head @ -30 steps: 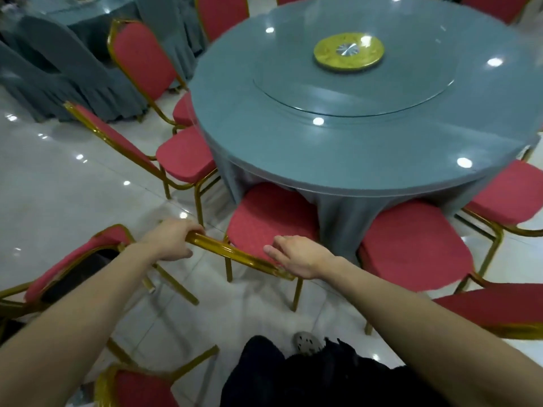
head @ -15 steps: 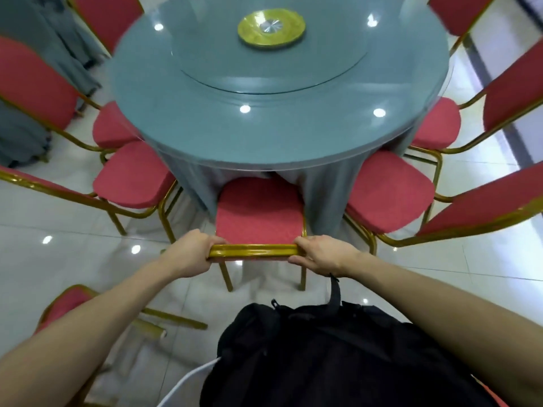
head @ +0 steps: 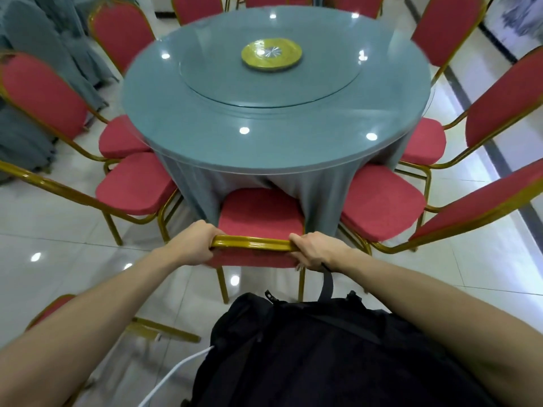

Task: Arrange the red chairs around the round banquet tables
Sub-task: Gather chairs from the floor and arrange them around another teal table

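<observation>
Banquet hall: glossy white tile floor [head: 44, 236] is throwing back ceiling lights, and more grey-draped tables [head: 23, 127] are standing well off past the left fingers. Only container here is a black bag [head: 338, 348] hanging at the person's front, nearer than both wrists; its contents aren't showing. White cable [head: 176, 374] is trailing off its left edge.

Left hand [head: 192, 245] is gripping the left end of the chair's gold top rail [head: 252, 243], fingers [head: 205, 235] curling over it, pressed together. Right hand [head: 316, 249] is gripping the right end, fingers wrapping round, tips showing under the rail against the red backrest. Neither hand is holding anything else.

Red chair [head: 260, 212] is standing square to the round table [head: 264, 148], just beyond the fingers, seat front tucking under the grey cloth. Left neighbour seat [head: 135, 183] is sitting up and left of the left fingers, right neighbour seat [head: 382, 198] up and right of the right fingers; both near it, not touching. Glass turntable [head: 229, 83] carrying a gold disc [head: 271, 55] is lying well beyond the fingers, mid-table. Spare chair [head: 58, 304] is standing back-left of the left forearm.

Versus 1 s ago: the chair was sitting skewed with the right hand lying flat on the rail. It's now sitting straight, right fingers closing round the rail. Versus 0.5 s ago: grip and chair are looking the same.
</observation>
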